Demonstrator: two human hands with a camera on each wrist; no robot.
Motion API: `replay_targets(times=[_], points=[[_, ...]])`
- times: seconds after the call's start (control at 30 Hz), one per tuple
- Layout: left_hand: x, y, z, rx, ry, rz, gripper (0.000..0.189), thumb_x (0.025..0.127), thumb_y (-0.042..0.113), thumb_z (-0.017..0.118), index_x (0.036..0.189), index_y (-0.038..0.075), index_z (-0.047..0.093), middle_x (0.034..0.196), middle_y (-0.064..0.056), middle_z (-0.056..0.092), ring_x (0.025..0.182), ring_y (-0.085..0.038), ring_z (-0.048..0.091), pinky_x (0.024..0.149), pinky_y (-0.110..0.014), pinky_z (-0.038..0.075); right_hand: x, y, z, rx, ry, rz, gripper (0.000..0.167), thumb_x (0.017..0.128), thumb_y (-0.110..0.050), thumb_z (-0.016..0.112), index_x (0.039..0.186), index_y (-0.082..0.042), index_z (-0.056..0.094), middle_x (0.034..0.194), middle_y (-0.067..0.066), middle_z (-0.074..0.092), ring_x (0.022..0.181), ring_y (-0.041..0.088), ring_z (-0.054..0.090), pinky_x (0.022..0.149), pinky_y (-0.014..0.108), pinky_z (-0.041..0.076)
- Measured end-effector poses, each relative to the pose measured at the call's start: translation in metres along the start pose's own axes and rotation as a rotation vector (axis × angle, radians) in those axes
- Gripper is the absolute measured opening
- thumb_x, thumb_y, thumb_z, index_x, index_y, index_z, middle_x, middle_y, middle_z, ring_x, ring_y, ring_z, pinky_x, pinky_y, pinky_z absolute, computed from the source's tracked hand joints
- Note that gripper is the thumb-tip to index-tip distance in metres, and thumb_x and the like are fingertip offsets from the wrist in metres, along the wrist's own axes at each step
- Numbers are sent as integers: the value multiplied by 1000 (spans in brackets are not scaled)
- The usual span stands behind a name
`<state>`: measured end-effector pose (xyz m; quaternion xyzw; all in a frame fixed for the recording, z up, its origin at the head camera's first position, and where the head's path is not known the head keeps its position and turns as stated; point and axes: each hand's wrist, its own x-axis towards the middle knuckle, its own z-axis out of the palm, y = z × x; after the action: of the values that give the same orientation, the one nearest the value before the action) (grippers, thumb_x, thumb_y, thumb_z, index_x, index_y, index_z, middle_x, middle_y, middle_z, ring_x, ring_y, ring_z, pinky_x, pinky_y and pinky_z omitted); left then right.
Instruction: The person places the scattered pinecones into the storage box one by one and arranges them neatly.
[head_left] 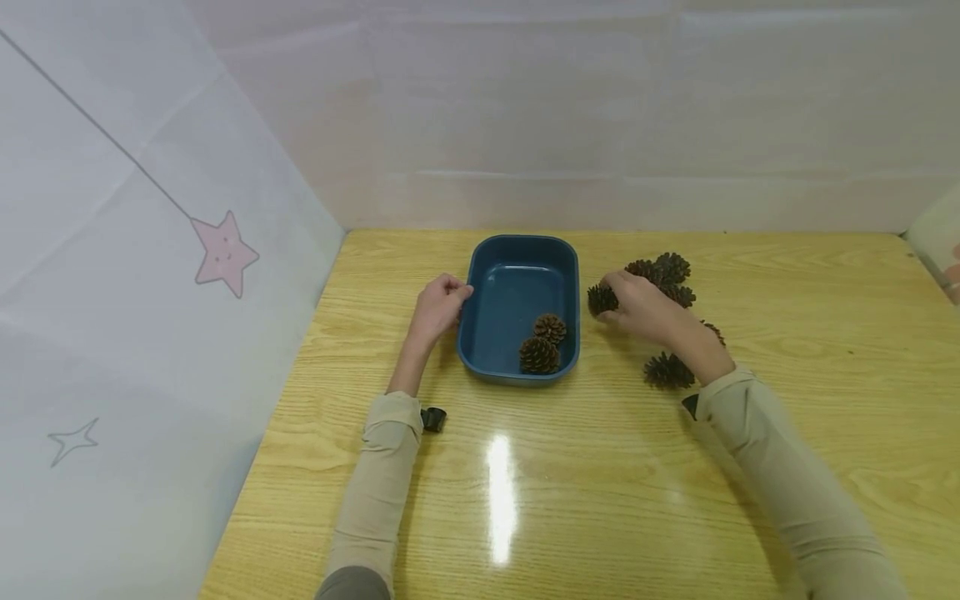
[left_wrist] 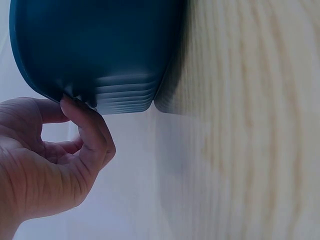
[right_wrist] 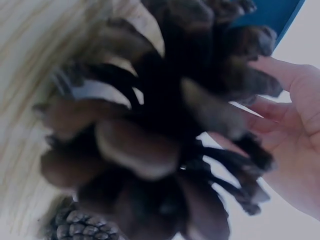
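Observation:
My left hand (head_left: 438,307) pinches the left rim of a dark blue rectangular tub (head_left: 517,287), thumb at the rim. The left wrist view shows the fingers (left_wrist: 92,132) bent against the tub's edge (left_wrist: 30,85). Inside the tub, two brown pine cones (head_left: 539,355) lie at its near right corner. Just right of the tub, my right hand (head_left: 641,307) holds a dark pine cone (head_left: 602,299) between thumb and fingers. A large blurred pine cone (right_wrist: 145,145) fills the right wrist view and hides the fingertips.
Several pine cones (head_left: 672,267) cluster behind the right hand. Another pine cone (head_left: 667,371) lies beside the right wrist, with one partly hidden by the forearm. The wooden table (head_left: 585,475) meets a pale covered wall (head_left: 525,125) behind and another at left.

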<state>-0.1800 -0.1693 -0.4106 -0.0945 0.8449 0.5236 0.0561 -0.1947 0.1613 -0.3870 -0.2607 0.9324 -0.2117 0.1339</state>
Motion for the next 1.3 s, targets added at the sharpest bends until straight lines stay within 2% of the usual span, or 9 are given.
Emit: replay_targets(times=[0.1, 0.27, 0.4, 0.53, 0.6, 0.73, 0.97, 1.13, 1.3], points=[[0, 0, 0, 3, 2, 1, 28, 105, 27, 59, 116, 1, 64, 90, -8, 57, 76, -20, 54, 72, -42, 53, 2, -1, 1, 5, -3, -8, 55, 100, -8, 70, 143, 15, 44, 141, 37, 48, 123, 50, 55, 101, 59, 48], [0, -1, 0, -3, 4, -8, 28, 105, 26, 60, 117, 2, 64, 93, -9, 58, 77, -21, 54, 73, -42, 53, 3, -2, 4, -78, 8, -68, 56, 100, -7, 69, 145, 15, 44, 141, 38, 49, 127, 52, 52, 104, 59, 46], [0, 0, 1, -1, -2, -9, 28, 105, 26, 60, 117, 2, 64, 93, -9, 58, 77, -21, 54, 72, -40, 53, 1, 0, 6, -112, 49, -131, 42, 95, 9, 66, 136, 14, 56, 132, 36, 55, 122, 49, 55, 99, 57, 50], [0, 1, 1, 3, -3, -4, 28, 105, 27, 60, 117, 1, 64, 91, -8, 57, 76, -21, 54, 72, -41, 53, -2, 0, 6, -110, 101, -158, 43, 89, 21, 58, 130, 10, 62, 130, 34, 57, 122, 49, 55, 98, 57, 50], [0, 1, 0, 5, -1, -2, 28, 105, 27, 60, 116, 1, 64, 91, -8, 57, 76, -20, 54, 72, -41, 53, -1, -1, 5, -108, 111, -137, 42, 92, 18, 56, 133, 10, 59, 131, 34, 56, 121, 48, 56, 98, 57, 50], [0, 1, -1, 3, 2, -3, 28, 105, 27, 60, 116, 2, 64, 90, -8, 57, 75, -20, 53, 71, -40, 52, 1, -3, 5, -76, 88, -65, 41, 103, 0, 56, 141, 12, 50, 136, 34, 54, 118, 47, 58, 97, 57, 50], [0, -1, -1, -8, 5, -4, 27, 105, 26, 60, 115, 2, 65, 89, -7, 56, 75, -20, 53, 68, -37, 50, 4, -6, 10, -59, 9, 26, 63, 106, -23, 63, 152, 11, 37, 148, 38, 43, 131, 52, 50, 106, 61, 44], [0, -1, -1, -13, 2, -2, 27, 105, 26, 60, 116, 1, 64, 89, -7, 56, 74, -20, 53, 72, -42, 52, 6, -3, 14, -52, -7, 47, 73, 104, -27, 65, 154, 13, 30, 148, 41, 42, 130, 53, 52, 104, 62, 45], [-1, 0, -1, -9, 3, 5, 27, 105, 25, 59, 116, 1, 64, 89, -8, 56, 73, -20, 53, 74, -46, 53, 8, -2, 15, -39, -8, 45, 75, 104, -24, 66, 154, 15, 27, 147, 42, 41, 130, 54, 51, 104, 61, 45]])
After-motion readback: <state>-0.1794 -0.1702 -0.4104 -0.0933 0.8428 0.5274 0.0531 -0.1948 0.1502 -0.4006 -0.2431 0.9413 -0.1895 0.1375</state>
